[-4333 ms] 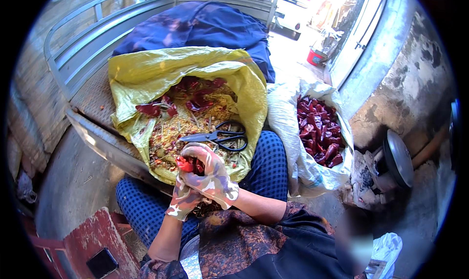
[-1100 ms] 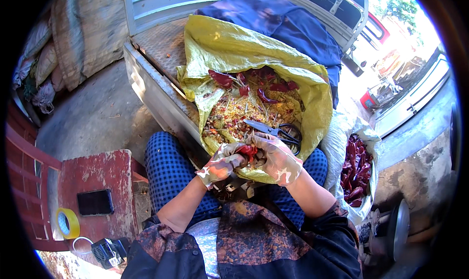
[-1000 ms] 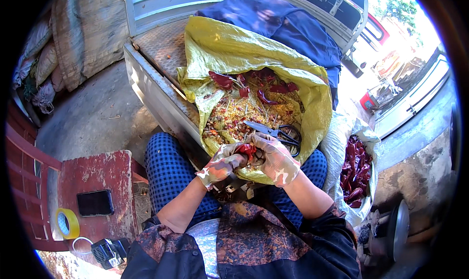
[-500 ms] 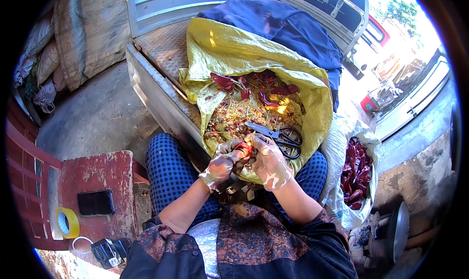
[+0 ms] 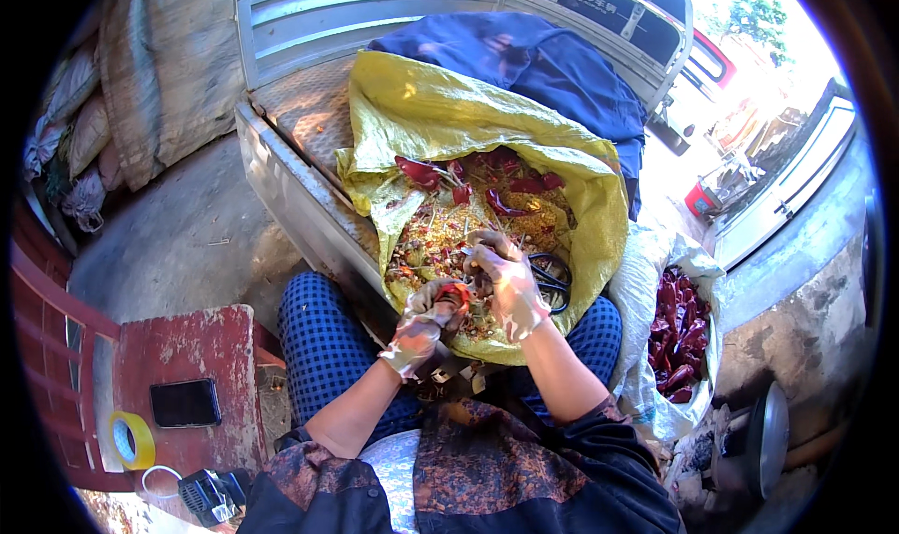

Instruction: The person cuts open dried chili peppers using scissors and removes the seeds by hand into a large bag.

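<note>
We are holding a dried red chili [image 5: 456, 293] tight in our left hand [image 5: 423, 321], in the middle of the frame over the yellow sack [image 5: 524, 150]. Our right hand [image 5: 506, 277] is pinching its top; we should be pulling gently, keeping bits falling onto the seeds [image 5: 440, 239].

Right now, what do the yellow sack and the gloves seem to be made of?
Yellow sack: probably woven plastic, slightly shiny, crinkled into stiff folds. Gloves on the left hand and right hand: thin pale rubber or latex by the look, clinging to the fingers and stained red.
</note>
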A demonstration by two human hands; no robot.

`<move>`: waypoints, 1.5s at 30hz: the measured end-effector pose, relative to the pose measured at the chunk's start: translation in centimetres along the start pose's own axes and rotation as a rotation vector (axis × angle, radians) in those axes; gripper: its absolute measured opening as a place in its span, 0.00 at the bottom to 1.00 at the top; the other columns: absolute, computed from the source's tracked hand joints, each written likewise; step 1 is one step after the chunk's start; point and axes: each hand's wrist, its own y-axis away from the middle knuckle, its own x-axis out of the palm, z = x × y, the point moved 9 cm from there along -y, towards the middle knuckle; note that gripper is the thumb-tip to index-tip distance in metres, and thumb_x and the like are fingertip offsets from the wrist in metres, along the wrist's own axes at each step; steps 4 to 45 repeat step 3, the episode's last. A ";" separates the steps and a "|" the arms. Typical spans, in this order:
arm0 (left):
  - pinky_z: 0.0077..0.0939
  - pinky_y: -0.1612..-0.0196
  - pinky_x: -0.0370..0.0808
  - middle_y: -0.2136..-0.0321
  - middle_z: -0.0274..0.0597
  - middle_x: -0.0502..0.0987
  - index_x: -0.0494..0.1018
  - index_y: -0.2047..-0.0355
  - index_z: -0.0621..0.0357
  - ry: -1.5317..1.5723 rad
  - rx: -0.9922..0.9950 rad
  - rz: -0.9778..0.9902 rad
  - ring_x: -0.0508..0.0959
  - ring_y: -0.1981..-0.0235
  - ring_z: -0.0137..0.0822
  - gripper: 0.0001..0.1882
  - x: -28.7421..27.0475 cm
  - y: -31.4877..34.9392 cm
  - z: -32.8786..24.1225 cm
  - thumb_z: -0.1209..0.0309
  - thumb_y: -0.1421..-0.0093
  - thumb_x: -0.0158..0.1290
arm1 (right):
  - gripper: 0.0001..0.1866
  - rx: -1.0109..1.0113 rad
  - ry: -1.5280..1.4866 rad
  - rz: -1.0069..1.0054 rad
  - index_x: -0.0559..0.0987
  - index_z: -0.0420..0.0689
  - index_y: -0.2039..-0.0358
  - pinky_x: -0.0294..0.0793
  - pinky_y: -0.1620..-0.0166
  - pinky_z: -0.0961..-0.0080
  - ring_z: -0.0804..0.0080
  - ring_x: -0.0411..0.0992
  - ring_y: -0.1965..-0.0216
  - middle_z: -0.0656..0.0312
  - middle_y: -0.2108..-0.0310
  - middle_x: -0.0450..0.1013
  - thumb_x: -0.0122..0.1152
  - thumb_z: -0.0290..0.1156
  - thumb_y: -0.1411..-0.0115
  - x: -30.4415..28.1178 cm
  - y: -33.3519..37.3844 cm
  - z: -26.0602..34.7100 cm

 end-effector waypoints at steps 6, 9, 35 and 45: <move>0.21 0.77 0.70 0.71 0.37 0.74 0.68 0.57 0.61 0.096 -0.066 0.031 0.70 0.79 0.27 0.27 1.7 0.2 -1.5 0.56 0.50 0.62 | 0.19 -0.265 0.362 0.111 0.71 0.45 0.50 0.69 0.65 0.81 0.77 0.71 0.67 0.63 0.66 0.73 0.56 0.36 0.41 -1.9 -2.9 0.6; 0.21 0.77 0.70 0.71 0.37 0.74 0.68 0.57 0.61 0.096 -0.066 0.031 0.70 0.79 0.27 0.27 1.7 0.2 -1.5 0.56 0.50 0.62 | 0.19 -0.265 0.362 0.111 0.71 0.45 0.50 0.69 0.65 0.81 0.77 0.71 0.67 0.63 0.66 0.73 0.56 0.36 0.41 -1.9 -2.9 0.6; 0.21 0.77 0.70 0.71 0.37 0.74 0.68 0.57 0.61 0.096 -0.066 0.031 0.70 0.79 0.27 0.27 1.7 0.2 -1.5 0.56 0.50 0.62 | 0.19 -0.265 0.362 0.111 0.71 0.45 0.50 0.69 0.65 0.81 0.77 0.71 0.67 0.63 0.66 0.73 0.56 0.36 0.41 -1.9 -2.9 0.6; 0.21 0.77 0.70 0.71 0.37 0.74 0.68 0.57 0.61 0.096 -0.066 0.031 0.70 0.79 0.27 0.27 1.7 0.2 -1.5 0.56 0.50 0.62 | 0.19 -0.265 0.362 0.111 0.71 0.45 0.50 0.69 0.65 0.81 0.77 0.71 0.67 0.63 0.66 0.73 0.56 0.36 0.41 -1.9 -2.9 0.6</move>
